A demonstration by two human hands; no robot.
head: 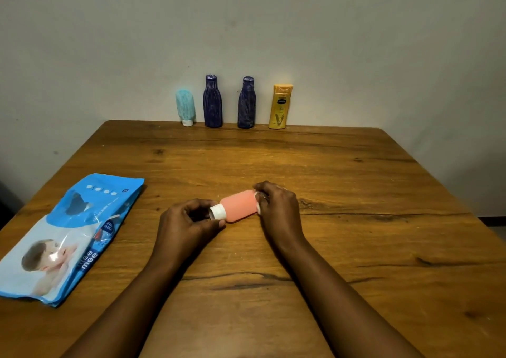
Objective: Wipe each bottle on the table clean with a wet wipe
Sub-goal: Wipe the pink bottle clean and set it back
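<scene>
One camera sits on the person's head. It looks forward and down, close over the table [356,166], toward the wall [109,43].

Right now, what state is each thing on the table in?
Pink bottle: sideways, capped, gripped by left hand at cap.
Wet wipe: pressed on its base by right hand.
Teal bottle: standing on its cap.
Blue bottles: upright, capped.
Yellow bottle: upright, capped.
Wipes pack: lying flat.

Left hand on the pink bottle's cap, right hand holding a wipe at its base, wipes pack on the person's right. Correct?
No: head view shows the wipes pack on the person's left. Rest holds: left hand on the cap of the pink bottle, right hand holding a wipe at its base.
</scene>
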